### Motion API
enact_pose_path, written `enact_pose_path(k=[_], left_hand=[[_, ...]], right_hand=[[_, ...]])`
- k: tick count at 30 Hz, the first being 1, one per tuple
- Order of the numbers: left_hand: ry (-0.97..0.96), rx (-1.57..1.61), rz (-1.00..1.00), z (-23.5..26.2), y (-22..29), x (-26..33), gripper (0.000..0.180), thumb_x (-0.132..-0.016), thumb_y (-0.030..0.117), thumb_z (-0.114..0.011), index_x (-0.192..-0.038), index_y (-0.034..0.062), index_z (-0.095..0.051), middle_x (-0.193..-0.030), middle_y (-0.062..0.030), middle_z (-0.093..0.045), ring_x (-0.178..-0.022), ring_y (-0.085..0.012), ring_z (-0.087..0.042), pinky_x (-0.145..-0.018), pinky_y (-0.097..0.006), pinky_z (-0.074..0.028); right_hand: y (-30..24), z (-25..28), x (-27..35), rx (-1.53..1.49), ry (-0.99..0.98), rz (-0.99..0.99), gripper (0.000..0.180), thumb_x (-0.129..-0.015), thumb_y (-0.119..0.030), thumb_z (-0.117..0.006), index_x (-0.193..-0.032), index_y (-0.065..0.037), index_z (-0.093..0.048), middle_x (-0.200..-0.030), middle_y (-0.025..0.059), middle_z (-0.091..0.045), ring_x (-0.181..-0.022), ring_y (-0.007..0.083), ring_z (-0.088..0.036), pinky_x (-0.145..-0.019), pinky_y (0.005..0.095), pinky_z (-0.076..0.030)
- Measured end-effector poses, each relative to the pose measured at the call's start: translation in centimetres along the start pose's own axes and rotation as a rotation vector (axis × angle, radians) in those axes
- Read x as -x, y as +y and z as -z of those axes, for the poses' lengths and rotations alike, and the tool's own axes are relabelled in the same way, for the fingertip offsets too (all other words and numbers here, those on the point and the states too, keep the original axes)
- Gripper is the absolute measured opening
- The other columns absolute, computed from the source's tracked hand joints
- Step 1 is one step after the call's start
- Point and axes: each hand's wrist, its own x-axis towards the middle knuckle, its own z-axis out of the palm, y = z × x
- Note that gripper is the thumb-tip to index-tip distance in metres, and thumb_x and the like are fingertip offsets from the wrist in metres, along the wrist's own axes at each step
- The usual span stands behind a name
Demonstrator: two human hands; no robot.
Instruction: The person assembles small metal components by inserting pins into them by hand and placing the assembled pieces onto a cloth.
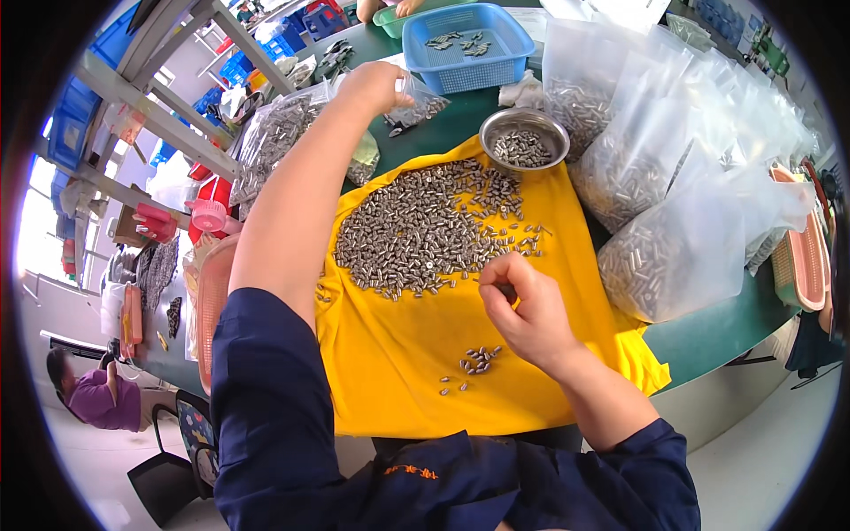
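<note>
My left hand (374,87) reaches far forward, its fingers closed at the edge of a clear plastic bag (423,108) with small parts inside. Over the yellow cloth (390,372), my right hand (531,310) is curled shut, with dark grey metal showing between thumb and fingers. Beyond it spreads a broad heap of small silvery metal parts (407,230), short and bullet-shaped. Several more metal parts (478,359) lie in a loose cluster nearer my body. A steel bowl (556,133) at the cloth's far right corner holds more of them.
Large clear bags of metal parts (664,257) crowd the right side of the green table (717,347). A blue plastic basket (469,78) with a few parts stands at the far side; beyond it show another person's hands (403,7). More filled bags (274,137) and a pink basket (217,283) are at left.
</note>
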Motion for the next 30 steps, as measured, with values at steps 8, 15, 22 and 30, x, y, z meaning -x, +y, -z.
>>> enact_pose_path(k=[8,15,22,30], left_hand=[[-0.156,-0.084,-0.028,-1.6,1.9,0.3,0.018,-0.068,0.018,-0.065,-0.083,0.0084,-0.069,-0.070,-0.0109,-0.065,-0.067,-0.0239,-0.063,-0.063,-0.036,-0.049],[-0.126,0.368,-0.018,1.8,1.9,2.8,0.018,-0.070,0.011,-0.060,-0.086,0.0081,-0.068,-0.076,-0.0119,-0.065,-0.069,-0.0250,-0.063,-0.065,-0.035,-0.049],[-0.066,-0.156,-0.252,-0.2,1.7,3.1,0.028,-0.070,0.011,-0.066,-0.097,0.0163,-0.067,-0.084,-0.0106,-0.066,-0.084,-0.0262,-0.062,-0.071,-0.037,-0.048],[-0.017,-0.352,-0.328,0.8,3.2,3.2,0.050,-0.059,0.023,-0.077,-0.107,0.0197,-0.061,-0.082,-0.0073,-0.064,-0.083,-0.0260,-0.062,-0.069,-0.039,-0.049]], right_hand=[[-0.3,-0.1,0.0,-0.008,-0.013,0.002,0.007,-0.078,-0.002,-0.055,-0.082,-0.003,-0.051,-0.069,0.0084,-0.056,-0.056,0.0186,-0.053,-0.053,0.0285,-0.043],[-0.1,-0.1,0.1,0.010,-0.007,0.034,0.008,-0.077,-0.002,-0.056,-0.083,-0.003,-0.051,-0.069,0.0092,-0.056,-0.057,0.0208,-0.053,-0.053,0.0301,-0.043],[-0.2,-0.5,0.2,0.036,-0.025,0.037,0.007,-0.077,-0.002,-0.056,-0.082,-0.004,-0.051,-0.069,0.0099,-0.056,-0.058,0.0221,-0.054,-0.054,0.0307,-0.044],[0.0,-0.6,0.3,0.039,-0.030,0.056,0.007,-0.077,-0.003,-0.056,-0.083,-0.004,-0.052,-0.069,0.0103,-0.055,-0.061,0.0240,-0.055,-0.056,0.0317,-0.044]])
